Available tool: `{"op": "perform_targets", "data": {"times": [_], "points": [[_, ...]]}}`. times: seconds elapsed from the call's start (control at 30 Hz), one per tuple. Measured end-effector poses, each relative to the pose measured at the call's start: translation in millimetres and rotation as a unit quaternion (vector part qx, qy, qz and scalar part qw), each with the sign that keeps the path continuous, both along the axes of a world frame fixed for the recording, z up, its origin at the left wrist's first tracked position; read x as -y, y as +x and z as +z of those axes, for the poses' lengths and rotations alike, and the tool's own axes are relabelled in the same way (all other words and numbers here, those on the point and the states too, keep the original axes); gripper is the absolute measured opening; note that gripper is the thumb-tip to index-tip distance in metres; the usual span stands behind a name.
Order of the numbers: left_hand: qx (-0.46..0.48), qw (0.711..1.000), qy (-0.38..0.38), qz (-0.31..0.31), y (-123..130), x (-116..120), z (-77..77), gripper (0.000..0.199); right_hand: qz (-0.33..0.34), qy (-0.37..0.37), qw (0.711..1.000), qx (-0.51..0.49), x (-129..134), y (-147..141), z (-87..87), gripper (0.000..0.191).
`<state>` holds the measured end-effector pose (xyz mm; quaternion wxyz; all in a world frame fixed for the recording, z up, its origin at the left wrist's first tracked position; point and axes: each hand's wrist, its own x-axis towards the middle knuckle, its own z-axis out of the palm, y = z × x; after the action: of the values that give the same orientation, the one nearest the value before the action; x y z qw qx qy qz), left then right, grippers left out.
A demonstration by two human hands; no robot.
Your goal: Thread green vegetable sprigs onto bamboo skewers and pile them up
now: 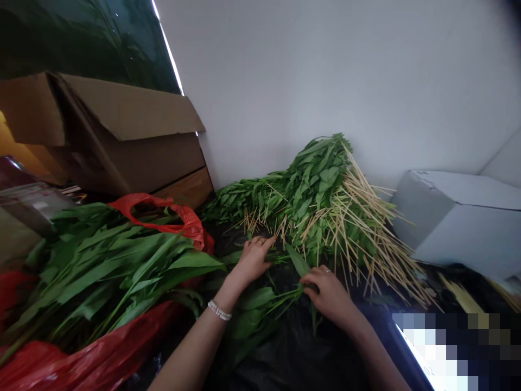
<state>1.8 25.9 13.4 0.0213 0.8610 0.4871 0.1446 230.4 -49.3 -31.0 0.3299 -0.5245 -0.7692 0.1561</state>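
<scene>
My right hand (328, 293) is closed, its thumb and fingers pinching a long green leaf (298, 260) and some thin leaf stems. My left hand (255, 256) reaches over loose leaves and stems, thumb apart from the fingers, with its fingertips close to thin wooden sticks; nothing shows in its grasp. Below and between the hands lie loose leafy greens (260, 301) on black plastic sheeting (285, 347). Just beyond them rises a pile of leaves threaded on sticks (317, 179), the bare pale sticks (374, 244) fanning out toward the right.
At left, a red plastic bag (191, 222) stands open, full of long leafy greens (122, 271). Behind it is an open cardboard box (158, 157). A white box (459, 217) sits at right against the wall. More pale sticks (462, 293) lie at lower right, near a bright screen (423, 347).
</scene>
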Motion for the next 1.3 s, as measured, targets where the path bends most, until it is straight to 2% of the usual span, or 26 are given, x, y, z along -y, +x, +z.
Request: {"op": "perform_targets", "data": {"times": [0.07, 0.17, 0.23, 0.33, 0.43, 0.5, 0.6, 0.7, 0.8, 1.0, 1.17, 1.3], "points": [[0.046, 0.999, -0.002, -0.007, -1, 10, 9.8, 0.065, 0.007, 0.000, 1.000, 0.013, 1, -3, -2.6, 0.019], [0.136, 0.990, -0.002, -0.026, -4, 29, 22.0, 0.041, 0.014, -0.003, 1.000, 0.011, 2, -6, -1.0, 0.016], [0.207, 0.978, 0.013, -0.014, -9, 42, 29.5, 0.026, 0.021, -0.007, 1.000, -0.001, 3, -7, 3.6, 0.012], [0.297, 0.953, 0.051, 0.041, -23, 58, 41.6, 0.020, 0.035, -0.082, 0.991, -0.097, 4, -9, 11.7, 0.015], [0.347, 0.930, 0.076, 0.096, -36, 72, 52.2, 0.020, 0.043, -0.183, 0.949, -0.254, 6, -13, 17.1, 0.028], [0.350, 0.927, 0.070, 0.112, -39, 81, 55.5, 0.019, 0.033, -0.211, 0.923, -0.319, 6, -15, 18.8, 0.036], [0.315, 0.945, 0.031, 0.083, -36, 92, 53.3, 0.018, 0.021, -0.225, 0.901, -0.369, 6, -16, 18.8, 0.043], [0.263, 0.964, -0.003, 0.035, -31, 98, 46.9, 0.017, 0.026, -0.224, 0.887, -0.403, 6, -15, 16.0, 0.042], [0.233, 0.972, -0.008, 0.015, -28, 99, 41.8, 0.018, 0.035, -0.221, 0.875, -0.430, 6, -13, 12.6, 0.038], [0.232, 0.972, 0.045, -0.001, -31, 98, 39.7, 0.017, 0.055, -0.220, 0.873, -0.432, 7, -13, 12.1, 0.030], [0.260, 0.964, 0.047, 0.026, -32, 100, 41.0, 0.021, 0.036, -0.222, 0.875, -0.430, 7, -15, 16.6, 0.031], [0.277, 0.957, 0.068, 0.051, -31, 100, 41.1, 0.018, 0.033, -0.227, 0.886, -0.402, 8, -15, 20.3, 0.028]]}}
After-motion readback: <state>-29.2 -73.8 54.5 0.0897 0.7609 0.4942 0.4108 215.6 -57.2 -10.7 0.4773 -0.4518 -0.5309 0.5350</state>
